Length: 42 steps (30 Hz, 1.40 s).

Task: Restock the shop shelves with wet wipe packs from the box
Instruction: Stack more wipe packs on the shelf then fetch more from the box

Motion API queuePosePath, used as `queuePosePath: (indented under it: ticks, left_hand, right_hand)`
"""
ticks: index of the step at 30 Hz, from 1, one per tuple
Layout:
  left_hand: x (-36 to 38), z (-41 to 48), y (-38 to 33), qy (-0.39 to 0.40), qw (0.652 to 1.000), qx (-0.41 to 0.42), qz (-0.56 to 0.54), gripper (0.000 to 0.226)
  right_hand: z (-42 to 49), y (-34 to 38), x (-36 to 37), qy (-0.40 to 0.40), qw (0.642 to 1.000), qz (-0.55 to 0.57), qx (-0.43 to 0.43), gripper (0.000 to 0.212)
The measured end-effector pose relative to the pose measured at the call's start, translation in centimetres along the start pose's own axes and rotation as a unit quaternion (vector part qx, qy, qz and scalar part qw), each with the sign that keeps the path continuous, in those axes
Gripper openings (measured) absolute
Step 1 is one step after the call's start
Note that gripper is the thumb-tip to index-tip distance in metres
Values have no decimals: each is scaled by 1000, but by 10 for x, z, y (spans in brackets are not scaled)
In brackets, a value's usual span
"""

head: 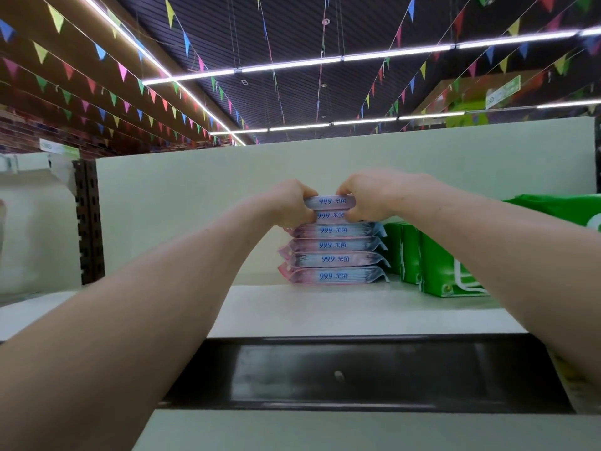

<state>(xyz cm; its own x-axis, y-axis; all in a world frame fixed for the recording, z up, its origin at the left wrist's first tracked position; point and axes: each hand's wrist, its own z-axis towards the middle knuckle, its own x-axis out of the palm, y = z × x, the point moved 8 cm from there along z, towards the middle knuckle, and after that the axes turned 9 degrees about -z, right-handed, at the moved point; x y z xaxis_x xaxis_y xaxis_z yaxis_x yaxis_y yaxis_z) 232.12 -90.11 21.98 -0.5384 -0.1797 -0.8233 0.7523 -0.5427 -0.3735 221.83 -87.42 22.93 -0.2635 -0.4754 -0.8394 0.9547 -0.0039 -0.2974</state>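
So I've got both hands up on the pale flat shelf (pixel 325 310), one at each end of the top two pink-and-blue soft plastic wet wipe packs (pixel 330 208) with "999" printed on the front edge. My left hand (pixel 289 203) is clamped on the left end and my right hand (pixel 367 198) on the right end, fingers curled over the top and thumbs underneath. Those two packs sit right on top of four more of the same packs in a neat stack (pixel 336 252), far back against the plain off-white back panel (pixel 227 190). Can't tell if the two are resting their full weight on the stack. Just right of it are bright green cardboard cartons (pixel 435 265). Nearest me is the shelf's glossy black front strip (pixel 341 372), and strings of coloured triangle flags (pixel 123 71) hang overhead.
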Motion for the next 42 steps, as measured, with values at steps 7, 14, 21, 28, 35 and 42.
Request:
queuePosePath:
  ticks: [7,14,21,28,35,42]
  left_hand:
    - [-12,-10,-4,-34,998,-33,48,51]
    - [-37,-46,4,-85,995,-41,44,59]
    - [-59,-110,43,-94,990,-104,30,51]
    - [-101,-198,86,-114,974,-193,34,43]
    - [-152,-292,109,-149,947,-274,81,12]
    - [-181,-401,115,-170,884,-406,155,11]
  right_hand:
    - [-4,10,-8,9,999,-30,-13,40]
    - [-19,49,-32,-66,995,47,-62,44]
    - [-47,123,-41,-64,984,117,-114,37]
    - [-80,202,-70,-75,969,166,-169,36]
    - [-115,291,-112,-103,935,219,-261,22]
    - [-175,368,-146,-116,874,270,-386,17]
